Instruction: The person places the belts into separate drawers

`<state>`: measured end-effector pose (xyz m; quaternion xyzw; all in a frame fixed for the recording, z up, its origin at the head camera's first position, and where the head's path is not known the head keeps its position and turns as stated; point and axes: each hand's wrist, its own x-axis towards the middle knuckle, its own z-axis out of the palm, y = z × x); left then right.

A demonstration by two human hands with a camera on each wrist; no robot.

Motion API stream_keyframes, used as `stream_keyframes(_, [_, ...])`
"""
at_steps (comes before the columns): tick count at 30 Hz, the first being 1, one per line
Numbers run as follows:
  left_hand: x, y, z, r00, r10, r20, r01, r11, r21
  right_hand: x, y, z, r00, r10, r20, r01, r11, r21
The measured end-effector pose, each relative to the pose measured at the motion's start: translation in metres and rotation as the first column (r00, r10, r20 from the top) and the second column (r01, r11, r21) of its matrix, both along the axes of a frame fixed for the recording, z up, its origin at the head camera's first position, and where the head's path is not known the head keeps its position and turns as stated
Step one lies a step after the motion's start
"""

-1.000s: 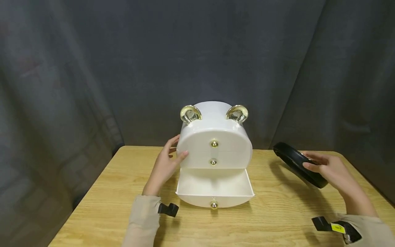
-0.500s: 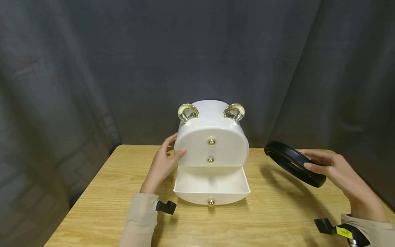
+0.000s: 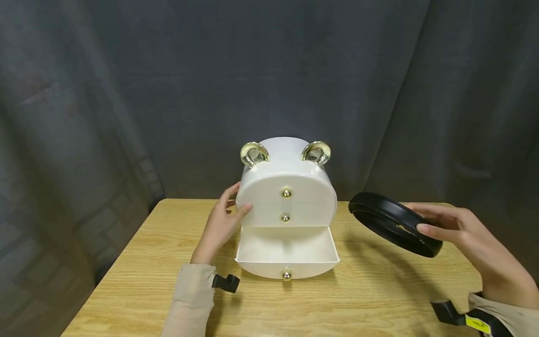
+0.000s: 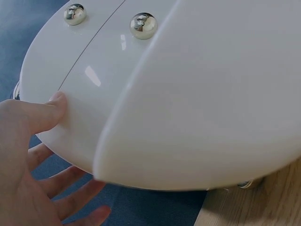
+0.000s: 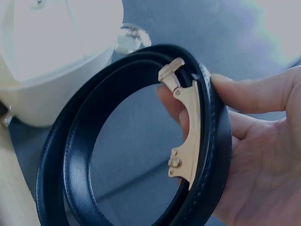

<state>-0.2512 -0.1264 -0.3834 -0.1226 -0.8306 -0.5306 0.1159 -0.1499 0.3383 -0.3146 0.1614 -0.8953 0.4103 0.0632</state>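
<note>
A white bear-shaped drawer box [image 3: 269, 199] with gold ears stands on the table, its bottom drawer [image 3: 288, 245] pulled out and bare inside. My left hand [image 3: 219, 227] rests against the box's left side. In the left wrist view its thumb [image 4: 51, 110] presses the front face near the seam between drawers, and the other fingers spread along the side, fairly straight. Right of the box, my right hand [image 3: 461, 231] holds a coiled black belt [image 3: 379, 206] above the table, tilted. The right wrist view shows the belt's gold buckle [image 5: 189, 134] inside the coil, between thumb and fingers.
Round gold knobs [image 3: 286, 193] sit on the drawer fronts. Underneath is a light wooden table [image 3: 147, 281]. A dark grey curtain [image 3: 269, 70] hangs behind it. Black camera straps [image 3: 227, 283] are around both wrists.
The right hand has brought the belt leftward, closer to the box, and turned it so more of the coil's inside shows. The left hand stays on the box. The view shifted slightly.
</note>
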Motion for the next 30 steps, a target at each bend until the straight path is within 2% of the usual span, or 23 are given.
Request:
stream_keyframes(3, [0.002,0.0,0.001,1.0,0.003,0.0,-0.003,1.0,0.001,0.003,-0.003,0.001,0.993,0.101,-0.056,-0.103,0.994,-0.029])
stream_keyframes(6, [0.002,-0.001,0.002,1.0,0.002,-0.001,-0.002,1.0,0.0,0.005,-0.008,0.001,0.97,0.221,-0.099,-0.229,0.971,-0.071])
stream_keyframes(9, [0.002,-0.001,0.002,1.0,0.005,0.0,-0.005,1.0,0.001,0.003,-0.016,0.002,0.924,0.36,-0.127,-0.378,0.912,-0.16])
stream_keyframes(13, [0.004,-0.001,0.003,1.0,0.008,0.005,-0.008,1.0,0.002,0.001,-0.028,0.002,0.847,0.503,-0.172,-0.531,0.805,-0.264])
stream_keyframes(15, [0.004,-0.001,0.003,1.0,0.008,0.004,-0.008,1.0,-0.001,0.003,-0.035,0.003,0.844,0.507,-0.176,-0.537,0.802,-0.262])
stream_keyframes(17, [0.004,-0.001,0.003,1.0,0.007,0.001,-0.007,1.0,-0.004,0.003,-0.042,0.003,0.826,0.529,-0.196,-0.564,0.779,-0.273])
stream_keyframes(18, [0.004,-0.002,0.004,1.0,0.008,0.0,-0.008,1.0,-0.006,0.005,-0.047,0.004,0.833,0.522,-0.184,-0.554,0.79,-0.263])
stream_keyframes(19, [0.004,-0.002,0.004,1.0,0.009,0.0,-0.009,1.0,-0.008,0.005,-0.051,0.004,0.824,0.534,-0.188,-0.566,0.78,-0.266])
stream_keyframes(20, [0.005,-0.002,0.004,1.0,0.01,0.001,-0.01,1.0,-0.009,0.005,-0.055,0.004,0.83,0.528,-0.179,-0.557,0.79,-0.256])
stream_keyframes(25, [0.006,-0.002,0.004,1.0,0.012,-0.006,-0.012,1.0,-0.008,0.0,-0.077,-0.003,0.791,0.571,-0.22,-0.612,0.733,-0.296])
stream_keyframes(28, [0.006,0.0,0.003,1.0,0.009,-0.012,-0.009,1.0,-0.009,0.0,-0.088,-0.006,0.782,0.58,-0.229,-0.623,0.709,-0.331])
stream_keyframes(30, [0.007,0.001,0.003,1.0,0.007,-0.013,-0.007,1.0,-0.013,0.0,-0.095,-0.009,0.785,0.58,-0.217,-0.618,0.708,-0.341])
